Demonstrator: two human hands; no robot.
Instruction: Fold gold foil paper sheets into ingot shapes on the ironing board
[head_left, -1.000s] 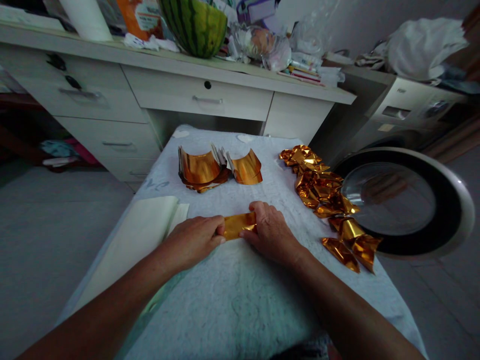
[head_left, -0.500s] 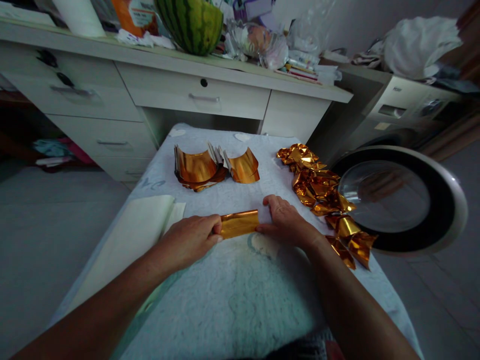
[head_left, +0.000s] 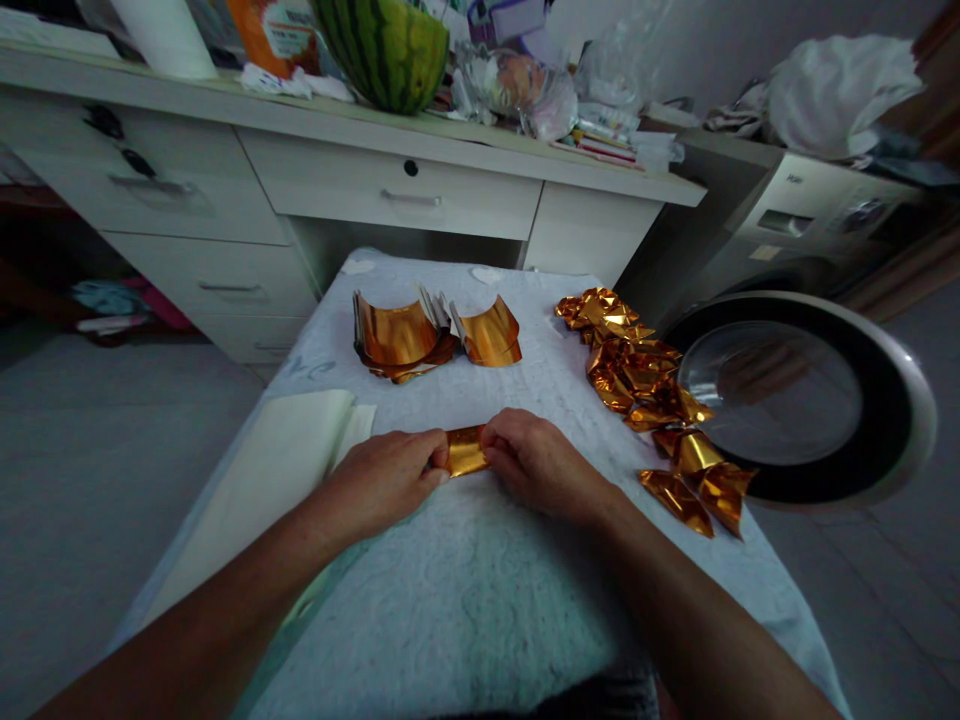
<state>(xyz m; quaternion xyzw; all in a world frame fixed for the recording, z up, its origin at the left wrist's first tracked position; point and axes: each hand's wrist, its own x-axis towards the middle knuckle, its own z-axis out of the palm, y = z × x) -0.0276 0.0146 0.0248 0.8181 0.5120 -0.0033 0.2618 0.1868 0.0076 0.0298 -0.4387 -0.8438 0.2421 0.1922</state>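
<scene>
Your left hand (head_left: 394,478) is closed on the left end of a gold foil strip (head_left: 466,452), with the thumb toward you. Your right hand (head_left: 544,465) is closed around the right end, its fingers curled and covering that end. The short middle section of the strip is exposed between your two hands. The strip is positioned over the near-central area of the cloth-covered table (head_left: 465,610); whether its underside touches the cloth cannot be determined.

Beyond your hands, toward the far edge of the table, are two groups of curved foil sheets: a larger stack (head_left: 397,335) on the left and a smaller stack (head_left: 491,335) just beside it on the right. Folded foil pieces (head_left: 634,372) form an irregular row along the right side of the table. A pale folded sheet (head_left: 274,475) lies to the left, near your left forearm.

A white desk (head_left: 330,175) with drawers stands behind the table and supports a cut watermelon (head_left: 386,55). To the right, a washing machine (head_left: 750,215) has its round door (head_left: 896,400) open.
</scene>
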